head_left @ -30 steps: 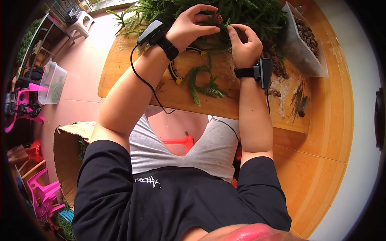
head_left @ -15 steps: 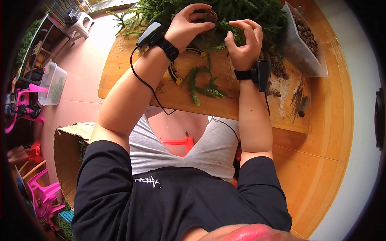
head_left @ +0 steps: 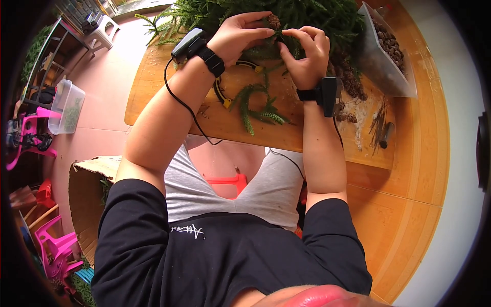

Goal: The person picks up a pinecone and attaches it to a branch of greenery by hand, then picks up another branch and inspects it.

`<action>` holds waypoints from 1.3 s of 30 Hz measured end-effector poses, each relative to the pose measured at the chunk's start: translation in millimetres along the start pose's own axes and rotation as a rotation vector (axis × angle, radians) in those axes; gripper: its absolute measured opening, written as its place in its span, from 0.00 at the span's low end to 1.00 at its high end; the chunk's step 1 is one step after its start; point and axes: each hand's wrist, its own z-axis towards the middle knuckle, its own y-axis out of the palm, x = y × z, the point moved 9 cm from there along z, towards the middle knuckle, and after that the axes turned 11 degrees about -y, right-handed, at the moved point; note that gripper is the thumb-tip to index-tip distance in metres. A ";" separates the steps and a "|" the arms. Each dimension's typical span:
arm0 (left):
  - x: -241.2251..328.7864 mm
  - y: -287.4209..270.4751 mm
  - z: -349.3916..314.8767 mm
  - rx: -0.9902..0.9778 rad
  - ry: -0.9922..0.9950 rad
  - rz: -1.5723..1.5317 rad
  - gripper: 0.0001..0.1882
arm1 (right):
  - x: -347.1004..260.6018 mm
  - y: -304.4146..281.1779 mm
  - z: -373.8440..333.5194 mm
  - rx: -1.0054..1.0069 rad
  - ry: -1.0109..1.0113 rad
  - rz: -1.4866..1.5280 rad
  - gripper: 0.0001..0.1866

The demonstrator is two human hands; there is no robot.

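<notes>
At the far edge of the table, my left hand grips a small brown pine cone between thumb and fingers. My right hand is right beside it, thumb and forefinger bent in a pinch just below the cone. Whatever thin piece lies in that pinch is too small to make out against the green. Behind both hands spreads a thick heap of green artificial fir branches. Below the left hand, partly hidden by it, lies a tool with curved black-and-yellow handles. Loose green sprigs rest nearby on the wooden table.
A translucent bin of pine cones stands at the far right. More cones lie near my right wrist, with a bundle of thin dark wires to their right. On the left are a cardboard box and a clear tub.
My right hand has moved left and in toward the pine cone, its thumb and forefinger closing. The left hand has lowered slightly, still holding the cone.
</notes>
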 end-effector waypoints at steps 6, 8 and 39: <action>-1.6 1.8 0.5 -0.009 0.000 -0.003 0.30 | -3.2 0.2 -1.0 -0.016 -0.061 -0.008 0.12; -1.2 2.7 0.4 -0.015 0.001 0.010 0.29 | -3.9 0.2 -0.8 -0.018 -0.068 -0.013 0.12; 11.4 4.7 -5.1 0.064 0.185 0.116 0.27 | -9.2 2.4 -0.7 0.045 -0.084 -0.071 0.04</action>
